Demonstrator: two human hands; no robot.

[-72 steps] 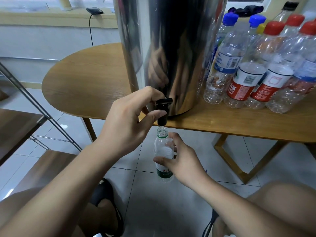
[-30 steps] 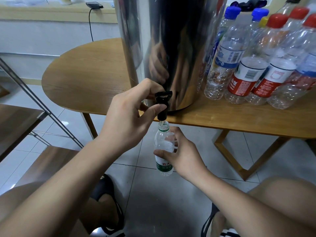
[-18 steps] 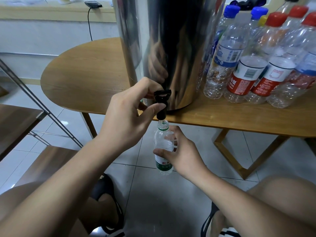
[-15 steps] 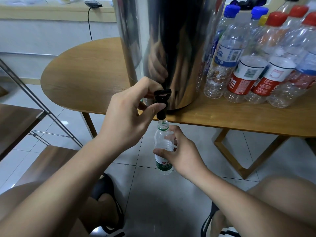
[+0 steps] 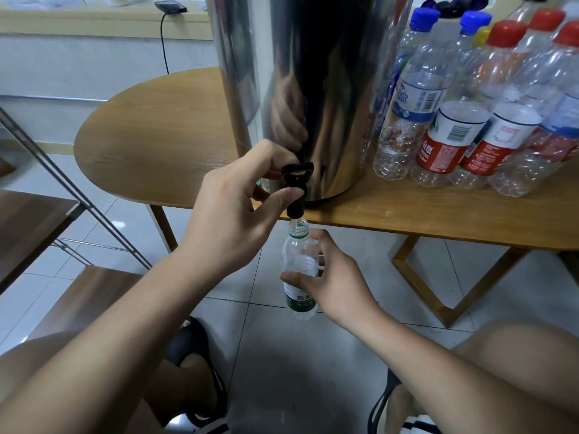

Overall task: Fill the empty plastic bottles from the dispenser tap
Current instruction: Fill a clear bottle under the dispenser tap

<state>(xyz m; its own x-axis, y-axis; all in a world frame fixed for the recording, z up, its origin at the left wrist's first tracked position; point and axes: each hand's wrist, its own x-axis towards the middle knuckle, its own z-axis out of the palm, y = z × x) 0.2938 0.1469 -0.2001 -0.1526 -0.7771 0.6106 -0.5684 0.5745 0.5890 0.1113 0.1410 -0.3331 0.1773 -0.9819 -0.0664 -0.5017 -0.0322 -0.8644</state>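
Left hand [image 5: 232, 214] clamped on black tap [image 5: 296, 189], centre frame: index hooked over the lever, thumb pressed on the spout body. Right hand [image 5: 332, 280] just below, fingers and thumb wrapped round green-label bottle [image 5: 296, 258], upright and uncapped, mouth directly under the spout, below the table [image 5: 150, 136] edge. Steel dispenser [image 5: 313, 73] top centre. Capped bottles [image 5: 454, 120] clustered upper right, beside the dispenser.

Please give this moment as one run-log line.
step: filling | left hand: grips tap | right hand: holds green-label bottle, mouth under tap | water level: cannot tell | capped bottles: on table beside dispenser
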